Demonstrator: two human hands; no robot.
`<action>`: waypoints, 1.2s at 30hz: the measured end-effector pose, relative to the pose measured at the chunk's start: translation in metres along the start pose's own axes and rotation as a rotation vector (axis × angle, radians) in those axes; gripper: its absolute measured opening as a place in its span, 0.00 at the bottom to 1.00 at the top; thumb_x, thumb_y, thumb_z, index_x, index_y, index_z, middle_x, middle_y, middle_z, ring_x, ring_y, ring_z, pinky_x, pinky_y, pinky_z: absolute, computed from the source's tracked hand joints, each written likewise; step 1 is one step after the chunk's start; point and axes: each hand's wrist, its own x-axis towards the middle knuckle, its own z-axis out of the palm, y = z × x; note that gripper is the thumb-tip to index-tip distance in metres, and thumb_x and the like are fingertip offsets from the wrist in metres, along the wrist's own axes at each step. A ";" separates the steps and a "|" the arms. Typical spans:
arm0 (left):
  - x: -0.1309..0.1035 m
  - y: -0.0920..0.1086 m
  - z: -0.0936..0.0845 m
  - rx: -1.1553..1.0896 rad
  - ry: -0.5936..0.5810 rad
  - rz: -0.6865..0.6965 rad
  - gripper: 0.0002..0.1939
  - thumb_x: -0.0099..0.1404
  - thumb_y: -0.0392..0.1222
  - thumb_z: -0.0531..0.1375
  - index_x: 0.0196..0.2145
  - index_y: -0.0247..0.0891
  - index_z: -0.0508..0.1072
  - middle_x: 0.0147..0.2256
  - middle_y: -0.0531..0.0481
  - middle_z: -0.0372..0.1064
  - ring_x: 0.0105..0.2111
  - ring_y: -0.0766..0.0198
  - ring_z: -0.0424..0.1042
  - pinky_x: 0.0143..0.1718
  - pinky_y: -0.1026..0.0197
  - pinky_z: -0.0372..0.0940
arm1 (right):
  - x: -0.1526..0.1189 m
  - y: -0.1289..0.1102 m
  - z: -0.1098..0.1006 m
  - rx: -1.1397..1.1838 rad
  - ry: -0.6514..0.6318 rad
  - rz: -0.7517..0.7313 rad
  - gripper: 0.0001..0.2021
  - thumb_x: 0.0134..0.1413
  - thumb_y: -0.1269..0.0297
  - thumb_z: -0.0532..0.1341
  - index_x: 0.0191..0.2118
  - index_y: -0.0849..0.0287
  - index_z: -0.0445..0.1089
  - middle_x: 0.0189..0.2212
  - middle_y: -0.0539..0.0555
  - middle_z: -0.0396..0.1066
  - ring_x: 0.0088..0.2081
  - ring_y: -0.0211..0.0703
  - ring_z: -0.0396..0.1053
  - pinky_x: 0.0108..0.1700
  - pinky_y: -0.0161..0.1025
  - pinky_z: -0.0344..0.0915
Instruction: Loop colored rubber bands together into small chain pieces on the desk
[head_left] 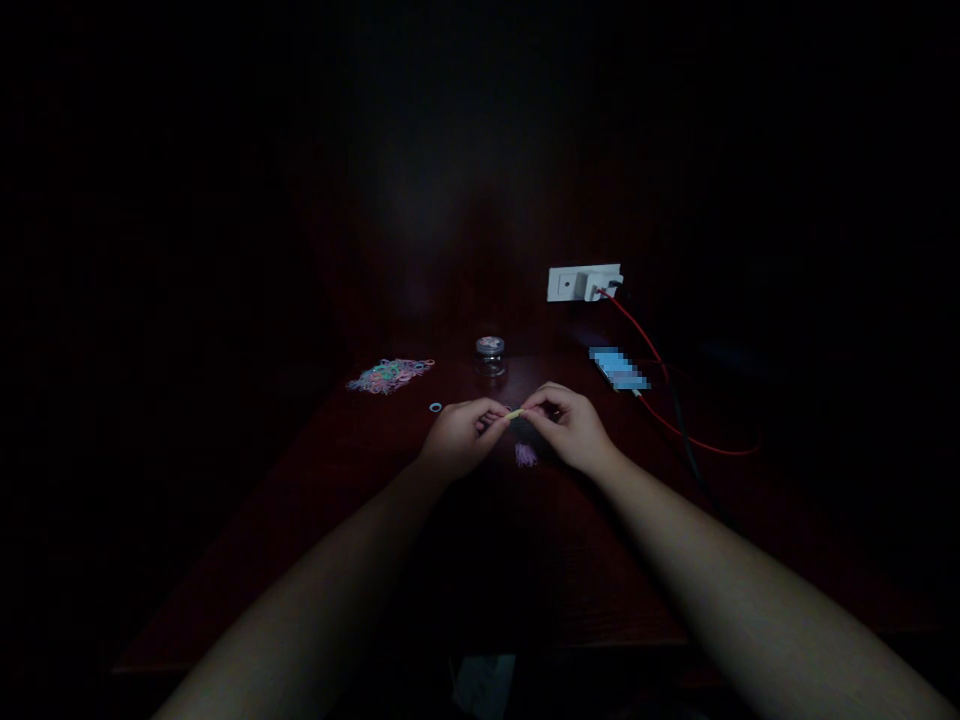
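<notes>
Between my two hands a small yellow band (pixel 514 414), probably an elastic hair tie, is held just above the dark table. My left hand (pixel 466 432) pinches its left end with thumb and forefinger. Its right end sits in the fingertips of my right hand (pixel 564 422), which are closed on it. Just below lies a small bundle of purple bands (pixel 526 455). A single light-blue ring-shaped band (pixel 436 407) rests left of my left hand. Farther left is a loose pile of many-coloured bands (pixel 390 375).
A small clear jar with a lid (pixel 490 357) stands behind my hands. To the right lies a phone with a lit, blurred screen (pixel 618 369). A red cable (pixel 649 342) runs from the white wall socket (pixel 567 284). The dark red table (pixel 315 560) has its front edge near me.
</notes>
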 end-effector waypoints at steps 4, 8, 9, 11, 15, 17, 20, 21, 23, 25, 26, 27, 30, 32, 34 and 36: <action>0.001 0.000 0.000 0.002 -0.014 -0.022 0.07 0.62 0.41 0.60 0.35 0.38 0.76 0.33 0.51 0.77 0.30 0.66 0.73 0.33 0.66 0.67 | 0.000 0.001 0.002 0.036 0.011 0.040 0.05 0.53 0.65 0.62 0.31 0.61 0.72 0.28 0.52 0.67 0.30 0.38 0.64 0.32 0.35 0.61; 0.001 0.000 0.000 0.016 -0.022 -0.025 0.07 0.62 0.41 0.60 0.35 0.37 0.76 0.33 0.51 0.76 0.30 0.67 0.72 0.32 0.66 0.66 | 0.000 0.002 0.003 0.067 0.017 0.060 0.06 0.53 0.65 0.62 0.30 0.62 0.72 0.28 0.52 0.67 0.30 0.37 0.64 0.32 0.35 0.60; 0.001 0.000 0.000 0.021 -0.024 -0.023 0.06 0.62 0.41 0.60 0.34 0.37 0.76 0.32 0.51 0.76 0.30 0.67 0.72 0.32 0.67 0.66 | 0.001 0.003 0.003 0.078 0.019 0.069 0.06 0.53 0.64 0.62 0.30 0.62 0.71 0.27 0.52 0.67 0.30 0.37 0.64 0.32 0.35 0.60; 0.001 0.001 -0.001 0.029 -0.024 -0.018 0.06 0.62 0.40 0.60 0.34 0.37 0.76 0.32 0.51 0.75 0.29 0.68 0.72 0.31 0.67 0.66 | 0.001 0.004 0.003 0.099 0.019 0.087 0.06 0.52 0.64 0.62 0.31 0.62 0.71 0.27 0.51 0.67 0.29 0.37 0.63 0.32 0.35 0.60; 0.001 0.003 -0.001 0.036 -0.004 -0.007 0.05 0.62 0.40 0.60 0.34 0.37 0.75 0.32 0.51 0.75 0.29 0.68 0.71 0.30 0.67 0.65 | 0.000 0.004 0.004 0.117 0.004 0.116 0.07 0.52 0.63 0.62 0.32 0.62 0.71 0.26 0.51 0.67 0.28 0.36 0.63 0.31 0.35 0.60; 0.001 0.003 -0.001 0.035 0.005 -0.004 0.05 0.62 0.40 0.60 0.34 0.37 0.75 0.32 0.51 0.75 0.29 0.68 0.71 0.30 0.67 0.65 | -0.001 0.003 0.005 0.110 -0.020 0.126 0.07 0.53 0.63 0.62 0.32 0.62 0.71 0.26 0.51 0.67 0.28 0.37 0.63 0.31 0.35 0.60; 0.000 0.002 -0.001 0.031 0.008 0.001 0.06 0.62 0.40 0.60 0.34 0.37 0.75 0.31 0.51 0.75 0.29 0.68 0.71 0.30 0.67 0.65 | -0.002 0.002 0.006 0.108 -0.070 0.132 0.07 0.53 0.63 0.61 0.34 0.61 0.71 0.26 0.51 0.67 0.27 0.37 0.64 0.30 0.34 0.61; 0.000 0.002 -0.001 0.030 0.007 0.007 0.06 0.62 0.40 0.60 0.34 0.37 0.75 0.31 0.51 0.75 0.29 0.68 0.71 0.30 0.67 0.65 | -0.003 0.002 0.006 0.108 -0.080 0.128 0.07 0.53 0.63 0.62 0.35 0.61 0.71 0.26 0.51 0.67 0.28 0.37 0.64 0.30 0.34 0.61; 0.000 0.001 0.000 0.034 0.004 0.019 0.06 0.62 0.41 0.60 0.34 0.37 0.75 0.31 0.51 0.75 0.29 0.68 0.71 0.30 0.67 0.65 | -0.003 0.001 0.006 0.093 -0.090 0.110 0.07 0.53 0.64 0.61 0.37 0.61 0.72 0.28 0.52 0.67 0.28 0.37 0.65 0.30 0.34 0.62; 0.000 0.000 0.000 0.037 0.005 0.025 0.06 0.62 0.42 0.60 0.34 0.37 0.75 0.31 0.51 0.75 0.29 0.68 0.71 0.30 0.67 0.65 | -0.003 0.001 0.005 0.055 -0.092 0.086 0.08 0.54 0.64 0.61 0.37 0.61 0.73 0.29 0.54 0.68 0.29 0.38 0.66 0.30 0.34 0.62; 0.000 0.000 0.001 0.039 0.006 0.026 0.06 0.62 0.42 0.60 0.34 0.37 0.75 0.31 0.51 0.75 0.29 0.68 0.71 0.30 0.67 0.65 | -0.003 0.001 0.005 0.035 -0.096 0.076 0.08 0.55 0.64 0.60 0.37 0.61 0.74 0.30 0.54 0.68 0.30 0.38 0.66 0.30 0.34 0.62; 0.000 0.000 0.001 0.042 0.005 0.028 0.06 0.62 0.42 0.60 0.34 0.37 0.75 0.31 0.51 0.75 0.29 0.68 0.71 0.31 0.67 0.65 | -0.002 0.000 0.004 0.020 -0.103 0.068 0.08 0.55 0.64 0.60 0.36 0.61 0.74 0.30 0.54 0.69 0.30 0.38 0.66 0.30 0.34 0.63; 0.000 -0.001 0.001 0.040 0.005 0.030 0.07 0.63 0.43 0.60 0.34 0.37 0.75 0.31 0.51 0.75 0.28 0.68 0.71 0.31 0.68 0.66 | -0.002 -0.001 0.004 0.002 -0.130 0.058 0.08 0.56 0.64 0.59 0.37 0.61 0.74 0.31 0.55 0.69 0.30 0.38 0.67 0.30 0.34 0.63; 0.000 -0.001 0.002 0.035 -0.002 0.024 0.07 0.63 0.43 0.60 0.34 0.37 0.75 0.31 0.51 0.75 0.28 0.68 0.71 0.31 0.68 0.66 | -0.001 -0.001 0.003 0.002 -0.148 0.061 0.09 0.56 0.64 0.59 0.37 0.61 0.74 0.31 0.55 0.69 0.29 0.37 0.67 0.30 0.34 0.63; -0.001 -0.002 0.002 0.033 -0.013 0.020 0.07 0.63 0.42 0.60 0.34 0.37 0.75 0.31 0.51 0.75 0.28 0.69 0.71 0.30 0.68 0.66 | -0.001 -0.001 0.003 0.003 -0.161 0.067 0.08 0.56 0.64 0.59 0.36 0.62 0.74 0.31 0.55 0.68 0.29 0.38 0.66 0.29 0.34 0.62; -0.001 -0.002 0.003 0.038 -0.016 0.028 0.06 0.62 0.42 0.60 0.34 0.38 0.75 0.31 0.51 0.75 0.28 0.69 0.71 0.30 0.68 0.66 | -0.001 -0.001 0.003 0.009 -0.162 0.074 0.08 0.55 0.63 0.60 0.34 0.62 0.73 0.29 0.55 0.68 0.28 0.37 0.65 0.29 0.34 0.61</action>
